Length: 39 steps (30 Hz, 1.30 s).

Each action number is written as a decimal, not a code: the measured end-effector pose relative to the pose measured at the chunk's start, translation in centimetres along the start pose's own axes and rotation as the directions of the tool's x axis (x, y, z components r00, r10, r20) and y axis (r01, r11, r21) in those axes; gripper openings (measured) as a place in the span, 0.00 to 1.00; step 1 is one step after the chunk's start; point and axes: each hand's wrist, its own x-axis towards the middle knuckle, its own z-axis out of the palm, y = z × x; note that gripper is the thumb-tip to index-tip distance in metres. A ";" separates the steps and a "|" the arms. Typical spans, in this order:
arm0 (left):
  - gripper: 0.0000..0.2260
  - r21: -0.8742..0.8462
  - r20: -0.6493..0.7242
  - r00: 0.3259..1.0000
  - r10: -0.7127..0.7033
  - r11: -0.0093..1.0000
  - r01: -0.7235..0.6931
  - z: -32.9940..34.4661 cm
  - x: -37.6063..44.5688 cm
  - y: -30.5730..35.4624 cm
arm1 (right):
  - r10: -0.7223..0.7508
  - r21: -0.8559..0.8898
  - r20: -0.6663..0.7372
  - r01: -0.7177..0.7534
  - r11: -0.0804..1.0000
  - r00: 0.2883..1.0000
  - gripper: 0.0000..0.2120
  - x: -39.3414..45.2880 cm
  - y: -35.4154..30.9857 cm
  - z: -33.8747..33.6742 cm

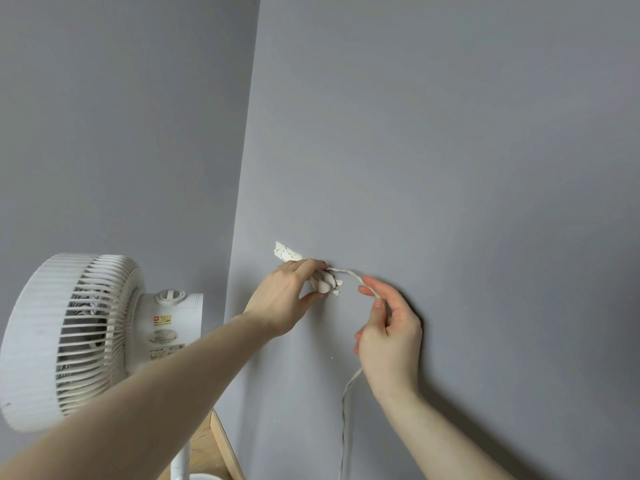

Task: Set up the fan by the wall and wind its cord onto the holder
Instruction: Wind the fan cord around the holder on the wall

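A white pedestal fan (79,337) stands at the lower left, close to the corner of the grey wall (450,150). On the wall sits a small white holder (327,284) with several turns of white cord wound on it. My left hand (287,299) grips the holder and its coil between thumb and fingers. A stretch of cord (349,273) runs from the holder to my right hand (389,332), which pinches it just to the right. Below that hand the cord hangs down along the wall.
A white patch of chipped plaster (285,252) marks the wall just above and left of the holder. A wooden skirting board (225,445) and a strip of wooden floor show at the bottom, beside the fan's white pole (181,459).
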 end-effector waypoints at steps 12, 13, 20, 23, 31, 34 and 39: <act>0.09 0.036 -0.029 0.997 0.067 0.997 -0.066 0.4 -0.2 -0.2 | 0.277 -0.283 0.164 -0.224 0.933 0.947 0.23 -6.2 6.3 2.2; 0.09 0.022 -0.040 0.997 0.058 0.998 -0.058 0.4 -0.2 -0.2 | 0.297 -0.332 0.197 -0.222 0.917 0.934 0.22 -5.9 6.3 2.6; 0.14 -0.009 0.022 1.000 -0.003 1.000 0.004 -1.1 0.3 -0.5 | 0.553 -0.433 0.423 -0.376 0.819 0.718 0.27 -1.9 5.3 5.5; 0.22 -0.131 -0.019 0.975 -0.222 0.967 0.218 -2.0 0.2 -1.8 | 0.602 -0.377 0.459 -0.470 0.798 0.653 0.29 0.2 4.9 7.2; 0.18 -0.350 0.497 0.561 -0.662 0.439 0.827 -0.3 -1.9 -5.4 | 0.599 -0.176 0.541 -0.616 0.767 0.591 0.28 3.1 3.4 11.2; 0.19 -0.321 0.582 0.549 -0.600 0.451 0.833 -0.1 -3.0 -5.2 | 0.599 -0.180 0.534 -0.611 0.771 0.597 0.26 2.8 3.4 11.7; 0.22 -0.399 0.602 0.574 -0.555 0.413 0.818 1.3 -3.5 -5.5 | 0.572 -0.263 0.585 -0.533 0.804 0.575 0.23 2.6 3.7 11.0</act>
